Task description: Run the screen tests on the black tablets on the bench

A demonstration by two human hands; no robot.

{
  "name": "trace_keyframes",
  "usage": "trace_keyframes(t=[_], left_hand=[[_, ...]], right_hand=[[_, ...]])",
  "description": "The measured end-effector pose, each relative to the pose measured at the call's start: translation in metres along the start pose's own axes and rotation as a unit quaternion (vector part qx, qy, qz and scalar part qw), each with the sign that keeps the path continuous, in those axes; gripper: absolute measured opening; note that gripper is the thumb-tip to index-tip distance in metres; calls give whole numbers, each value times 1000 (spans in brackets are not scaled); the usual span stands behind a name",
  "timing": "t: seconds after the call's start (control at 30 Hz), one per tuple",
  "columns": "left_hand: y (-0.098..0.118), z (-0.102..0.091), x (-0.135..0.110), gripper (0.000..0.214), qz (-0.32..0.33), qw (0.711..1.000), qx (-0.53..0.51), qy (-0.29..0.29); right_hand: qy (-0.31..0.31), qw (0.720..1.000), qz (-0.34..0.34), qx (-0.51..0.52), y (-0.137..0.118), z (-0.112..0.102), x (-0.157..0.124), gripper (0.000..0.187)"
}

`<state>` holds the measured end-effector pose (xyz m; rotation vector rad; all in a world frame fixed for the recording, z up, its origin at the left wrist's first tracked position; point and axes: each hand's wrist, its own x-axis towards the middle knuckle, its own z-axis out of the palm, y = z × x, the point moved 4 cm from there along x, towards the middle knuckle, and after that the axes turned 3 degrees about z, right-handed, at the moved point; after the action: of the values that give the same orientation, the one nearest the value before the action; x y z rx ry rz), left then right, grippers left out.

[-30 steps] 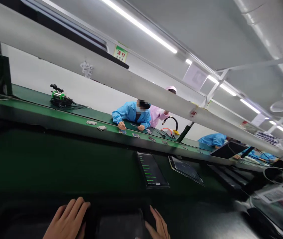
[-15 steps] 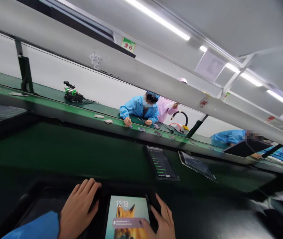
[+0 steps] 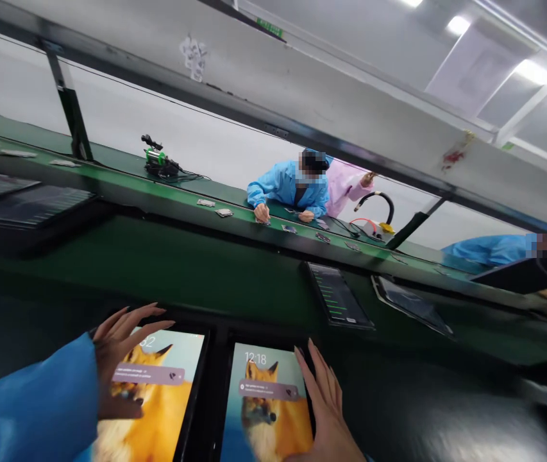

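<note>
Two tablets lie side by side at the bottom of the view, both lit with an orange fox picture. My left hand point(image 3: 117, 350), in a blue sleeve, rests with spread fingers on the top left corner of the left tablet point(image 3: 158, 404). At the right edge of the right tablet point(image 3: 268, 410), which shows 12:18, lies my right hand point(image 3: 324, 404), flat with its fingers straight. Neither hand grips anything.
Two more tablets point(image 3: 338, 295) point(image 3: 412, 305) lie further along the green belt point(image 3: 158, 269). Small parts point(image 3: 215, 208) and a green tool point(image 3: 160, 163) sit on the far green shelf. People in blue point(image 3: 287, 189) and pink work opposite. A white beam point(image 3: 302, 96) runs overhead.
The view has tilted down and both tablets are now visible and lit. My left hand has moved from the dark edge onto the left tablet's corner; my right hand has straightened along the right tablet.
</note>
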<state>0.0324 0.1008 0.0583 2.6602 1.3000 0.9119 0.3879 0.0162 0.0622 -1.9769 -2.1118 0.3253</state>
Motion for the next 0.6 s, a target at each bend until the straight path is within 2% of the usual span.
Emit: trace_keyframes(t=[0.07,0.13,0.2,0.23,0.27,0.37,0.4,0.6], left_hand=[[-3,-3,-12,77,0,999,45,2],[-2,-5,-20,73,6,997,81,-13],[1,-6,-22,94,20,996,86,-33],[1,-8,-22,102,18,996,85,-33],[0,-9,-20,100,4,996,86,-22],[-9,-17,-14,48,-82,990,112,32],[-11,-18,-12,39,-98,987,118,36],[-5,-27,-9,40,-77,992,95,-15]], right_hand=[[-10,1000,-22,-10,1,2,1,122],[13,1000,18,7,7,2,4,91],[35,994,89,48,14,2,6,65],[37,990,116,70,15,3,6,59],[33,987,129,89,15,3,6,58],[18,983,138,119,12,2,6,62],[16,983,137,117,11,2,5,63],[49,995,71,56,3,0,1,62]])
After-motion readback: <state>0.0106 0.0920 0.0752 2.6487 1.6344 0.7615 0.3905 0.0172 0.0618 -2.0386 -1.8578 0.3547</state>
